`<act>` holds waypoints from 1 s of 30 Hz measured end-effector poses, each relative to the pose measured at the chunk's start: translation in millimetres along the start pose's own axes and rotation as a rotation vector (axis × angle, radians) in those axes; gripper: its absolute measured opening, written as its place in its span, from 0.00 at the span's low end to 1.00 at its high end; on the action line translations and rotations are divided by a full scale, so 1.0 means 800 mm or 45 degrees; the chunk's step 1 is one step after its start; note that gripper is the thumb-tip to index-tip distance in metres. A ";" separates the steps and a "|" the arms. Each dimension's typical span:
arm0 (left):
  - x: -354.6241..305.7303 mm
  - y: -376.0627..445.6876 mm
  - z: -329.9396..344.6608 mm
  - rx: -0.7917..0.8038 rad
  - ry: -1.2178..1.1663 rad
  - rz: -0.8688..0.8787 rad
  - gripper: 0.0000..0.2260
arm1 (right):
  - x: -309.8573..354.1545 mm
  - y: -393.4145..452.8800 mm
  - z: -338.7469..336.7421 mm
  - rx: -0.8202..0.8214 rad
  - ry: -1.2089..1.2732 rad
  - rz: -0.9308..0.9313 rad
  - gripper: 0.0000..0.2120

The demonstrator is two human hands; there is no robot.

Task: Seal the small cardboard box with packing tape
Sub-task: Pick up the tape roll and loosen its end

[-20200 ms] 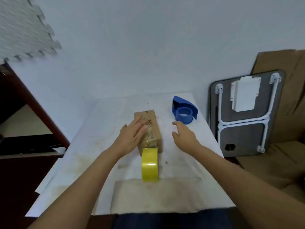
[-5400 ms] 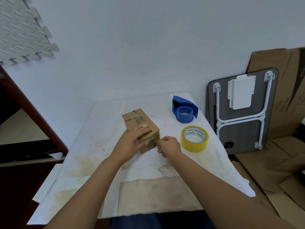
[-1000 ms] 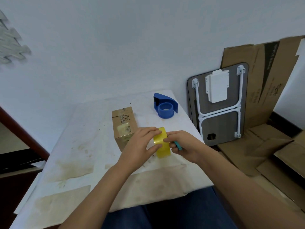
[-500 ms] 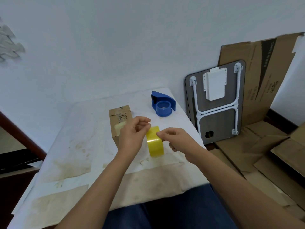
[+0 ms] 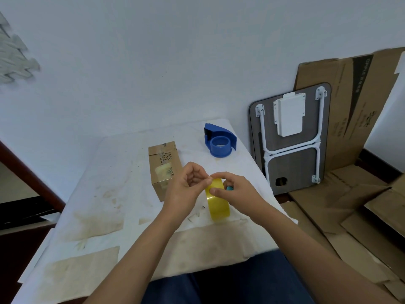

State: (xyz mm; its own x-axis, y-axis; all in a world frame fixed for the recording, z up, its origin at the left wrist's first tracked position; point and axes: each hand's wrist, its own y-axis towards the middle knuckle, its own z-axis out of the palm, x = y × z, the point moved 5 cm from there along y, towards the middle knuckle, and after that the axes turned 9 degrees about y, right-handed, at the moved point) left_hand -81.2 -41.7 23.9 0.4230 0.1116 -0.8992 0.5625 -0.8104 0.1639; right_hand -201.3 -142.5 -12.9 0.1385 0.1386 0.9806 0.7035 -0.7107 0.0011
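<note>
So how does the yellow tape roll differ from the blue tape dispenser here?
The yellow tape roll is translucent yellow and stands on edge; the blue tape dispenser is opaque blue plastic with its ring lying flat. The roll is gripped by the left hand and right hand; the dispenser sits untouched, farther back, nearer the wall. The dispenser also has a curved guard that the roll lacks. Both are ring-shaped at the core and sit over the white table.

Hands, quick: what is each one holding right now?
Left hand: fingertips pinched at the top of the yellow tape roll.
Right hand: holding the tape roll, with a small teal thing tucked behind its fingers.
</note>
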 end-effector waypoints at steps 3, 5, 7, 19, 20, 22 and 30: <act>-0.008 -0.004 0.003 0.044 -0.034 0.009 0.08 | -0.004 0.000 0.001 -0.027 -0.018 0.025 0.18; -0.012 -0.006 0.003 0.091 -0.059 0.028 0.09 | -0.003 -0.001 0.001 -0.033 -0.028 0.033 0.18; -0.012 -0.006 0.000 0.127 -0.120 0.017 0.09 | 0.000 -0.004 0.001 0.005 0.009 0.036 0.16; -0.004 0.004 -0.014 0.148 -0.155 -0.091 0.15 | 0.008 0.000 -0.002 -0.108 0.106 -0.019 0.04; -0.005 0.003 -0.014 0.149 -0.135 -0.083 0.14 | 0.008 0.000 -0.003 -0.123 0.086 -0.030 0.04; -0.006 0.004 -0.014 0.142 -0.087 -0.063 0.13 | 0.008 -0.001 -0.004 -0.133 0.047 -0.082 0.04; 0.005 -0.009 -0.011 0.010 0.122 0.024 0.20 | 0.014 -0.003 0.004 -0.175 -0.112 -0.257 0.02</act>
State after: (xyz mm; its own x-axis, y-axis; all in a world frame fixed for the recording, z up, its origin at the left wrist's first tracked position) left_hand -77.3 -30.3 22.9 0.4996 0.1503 -0.8531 0.5484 -0.8173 0.1771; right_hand -199.6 -136.9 -2.8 0.0693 0.3425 0.9369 0.6224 -0.7489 0.2277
